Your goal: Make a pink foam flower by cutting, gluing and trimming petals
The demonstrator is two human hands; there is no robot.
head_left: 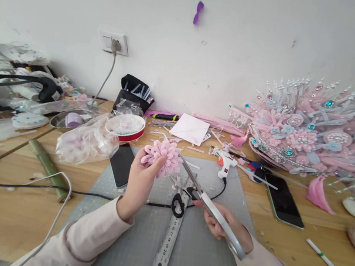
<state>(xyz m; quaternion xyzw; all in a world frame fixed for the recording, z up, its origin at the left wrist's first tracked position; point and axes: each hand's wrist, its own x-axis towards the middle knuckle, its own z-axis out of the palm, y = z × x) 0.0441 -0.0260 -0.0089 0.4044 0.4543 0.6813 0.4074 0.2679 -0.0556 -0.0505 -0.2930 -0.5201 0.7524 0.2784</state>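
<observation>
My left hand (142,181) pinches a fluffy pink flower (163,155) with many rounded looped petals, held above the mat. In my right hand (226,223) is a pair of scissors (223,221) with light grey handles, seen nearly edge-on. Their long metal blades point up and left, with the tips at the flower's right edge; I cannot tell whether they touch a petal. Under them, small black-handled scissors (178,206) lie across a metal ruler (166,246) on the grey cutting mat (206,260).
A white glue gun (225,166) lies right of the flower, its black cable crossing the mat. Phones lie left (120,166) and right (283,200). A large pink beaded headdress (309,134) stands at right. At left are a plastic bag (85,140) and a green bamboo stick (49,168).
</observation>
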